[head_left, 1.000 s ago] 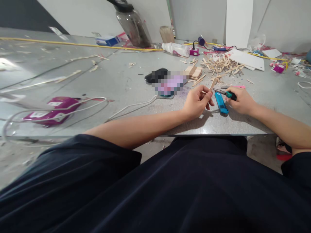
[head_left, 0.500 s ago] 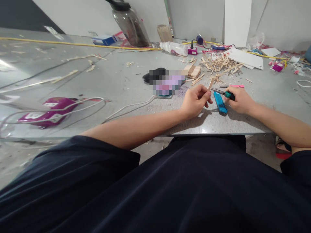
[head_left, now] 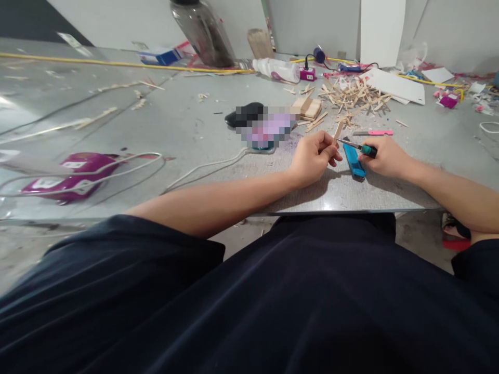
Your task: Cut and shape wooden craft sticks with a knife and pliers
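Observation:
My left hand (head_left: 313, 157) pinches a short wooden stick (head_left: 338, 131) and holds it upright above the grey table (head_left: 187, 130). My right hand (head_left: 384, 156) grips a small cutter with a green handle (head_left: 360, 148), its metal blade touching the stick. A blue utility knife (head_left: 354, 160) lies flat on the table between both hands. Just beyond the hands sits a heap of cut wooden sticks (head_left: 354, 98) and a small stack of wooden pieces (head_left: 307, 109).
A pink knife (head_left: 376, 133) lies behind my right hand. A magenta device (head_left: 70, 174) with white cables sits at the left. A dark bottle (head_left: 202, 31), a clear bottle (head_left: 275, 68), white sheets (head_left: 397, 88) and scraps line the back. The table edge runs near my lap.
Both hands stay together on the stick and cutter, almost unmoved. The view has tilted slightly, shifting everything a little upward and left.

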The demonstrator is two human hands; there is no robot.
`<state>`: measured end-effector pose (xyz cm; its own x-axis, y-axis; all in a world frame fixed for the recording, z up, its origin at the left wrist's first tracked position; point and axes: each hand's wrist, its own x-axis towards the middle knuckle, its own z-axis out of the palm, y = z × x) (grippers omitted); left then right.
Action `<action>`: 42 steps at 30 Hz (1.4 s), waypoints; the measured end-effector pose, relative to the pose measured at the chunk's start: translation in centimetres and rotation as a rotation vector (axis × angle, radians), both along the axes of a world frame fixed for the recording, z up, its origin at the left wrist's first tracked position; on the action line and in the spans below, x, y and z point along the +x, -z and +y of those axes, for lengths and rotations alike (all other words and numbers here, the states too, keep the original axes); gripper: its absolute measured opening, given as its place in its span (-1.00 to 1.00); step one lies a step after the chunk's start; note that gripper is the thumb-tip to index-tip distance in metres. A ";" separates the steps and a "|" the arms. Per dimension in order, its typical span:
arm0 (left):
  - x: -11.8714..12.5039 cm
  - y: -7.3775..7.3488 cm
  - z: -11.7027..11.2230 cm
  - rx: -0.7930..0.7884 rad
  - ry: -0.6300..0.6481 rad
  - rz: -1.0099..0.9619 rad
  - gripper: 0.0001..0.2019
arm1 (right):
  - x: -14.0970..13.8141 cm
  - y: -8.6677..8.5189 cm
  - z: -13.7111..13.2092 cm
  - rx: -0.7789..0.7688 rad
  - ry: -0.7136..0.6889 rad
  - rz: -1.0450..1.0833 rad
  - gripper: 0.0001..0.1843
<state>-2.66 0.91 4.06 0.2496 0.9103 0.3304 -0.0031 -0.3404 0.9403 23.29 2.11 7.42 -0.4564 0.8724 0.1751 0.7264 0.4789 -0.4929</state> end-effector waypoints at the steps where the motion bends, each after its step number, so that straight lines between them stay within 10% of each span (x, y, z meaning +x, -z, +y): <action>1: 0.0 0.0 0.0 0.000 0.000 0.001 -0.75 | 0.0 0.0 0.0 -0.002 0.005 -0.005 -0.73; 13: 0.0 0.0 -0.4 0.180 -0.075 -0.020 -0.68 | 0.3 -0.4 -0.2 0.207 -0.005 -0.119 -0.82; 33: 0.0 -0.2 -0.8 0.111 -0.072 0.000 -0.70 | -0.3 -1.0 -0.8 -0.028 0.012 -0.091 -0.84; 42: 0.0 -0.3 -0.3 0.088 -0.121 -0.027 -0.77 | 0.0 0.2 -0.6 0.206 0.067 -0.113 -0.84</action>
